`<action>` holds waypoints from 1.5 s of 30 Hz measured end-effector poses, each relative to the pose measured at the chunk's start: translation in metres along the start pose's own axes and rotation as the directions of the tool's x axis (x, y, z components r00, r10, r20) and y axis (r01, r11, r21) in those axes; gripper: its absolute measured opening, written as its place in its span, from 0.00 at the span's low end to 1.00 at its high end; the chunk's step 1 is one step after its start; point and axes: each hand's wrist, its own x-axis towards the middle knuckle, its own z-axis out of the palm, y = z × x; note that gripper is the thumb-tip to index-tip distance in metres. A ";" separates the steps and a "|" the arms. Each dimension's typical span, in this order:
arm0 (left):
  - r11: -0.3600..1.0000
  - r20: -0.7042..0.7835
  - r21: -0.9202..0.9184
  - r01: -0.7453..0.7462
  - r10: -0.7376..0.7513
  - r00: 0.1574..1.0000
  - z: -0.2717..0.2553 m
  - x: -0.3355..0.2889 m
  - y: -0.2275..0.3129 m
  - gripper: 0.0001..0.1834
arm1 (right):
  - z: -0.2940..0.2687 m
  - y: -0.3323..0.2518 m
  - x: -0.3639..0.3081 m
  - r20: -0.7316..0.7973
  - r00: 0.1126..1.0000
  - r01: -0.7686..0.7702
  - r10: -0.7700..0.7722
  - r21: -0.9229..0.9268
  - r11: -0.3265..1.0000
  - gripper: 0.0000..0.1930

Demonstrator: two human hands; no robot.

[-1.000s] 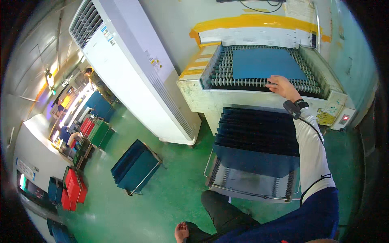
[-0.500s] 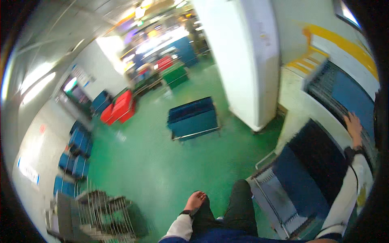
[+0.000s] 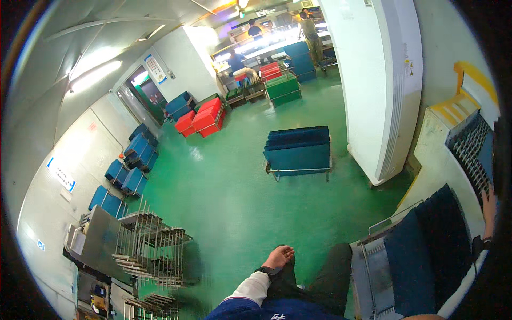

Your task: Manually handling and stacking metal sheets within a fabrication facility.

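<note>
My left hand (image 3: 280, 256) rests near my left thigh, fingers loosely bent and holding nothing. At the far right edge my right hand (image 3: 487, 209) reaches over a conveyor (image 3: 465, 140) with a dark, ridged bed; its fingers are stretched out, with nothing visible in them. A flat blue panel (image 3: 486, 152) lies on that conveyor just beyond the fingertips, partly cut off by the picture's dark rim. Below my right arm stands a metal rack (image 3: 370, 277) filled with upright dark blue panels (image 3: 409, 261), close by my right leg.
Another rack of blue panels (image 3: 297, 157) stands mid-floor. A tall white cabinet (image 3: 373, 90) rises ahead right. Red panels (image 3: 209, 118), green panels (image 3: 282, 89) and several people are farther off. Bare wire racks (image 3: 152, 245) stand at left, blue stacks (image 3: 141, 149) along the wall.
My view has turned right-to-left in the picture's opposite sense: the room's things now sit farther right. My right hand has drawn back from the blue panel towards its near end.
</note>
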 end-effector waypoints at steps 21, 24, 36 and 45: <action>0.996 0.031 0.035 0.087 -0.088 0.996 0.014 -0.004 0.007 0.09 | -0.142 -0.283 -0.339 0.330 0.913 0.210 -0.242 0.130 0.969 0.32; 0.994 0.082 0.038 0.106 -0.109 0.991 0.009 0.007 0.004 0.09 | -0.126 -0.275 -0.348 0.250 0.947 0.203 -0.204 0.031 0.979 0.31; 0.986 0.117 -0.103 0.132 -0.120 0.986 -0.001 0.013 0.002 0.08 | -0.110 -0.285 -0.363 0.179 0.968 0.190 -0.178 -0.053 0.980 0.29; 0.975 0.129 -0.161 0.151 -0.131 0.983 -0.007 0.022 -0.001 0.08 | -0.058 -0.230 -0.324 0.099 0.991 0.073 -0.085 0.114 0.991 0.22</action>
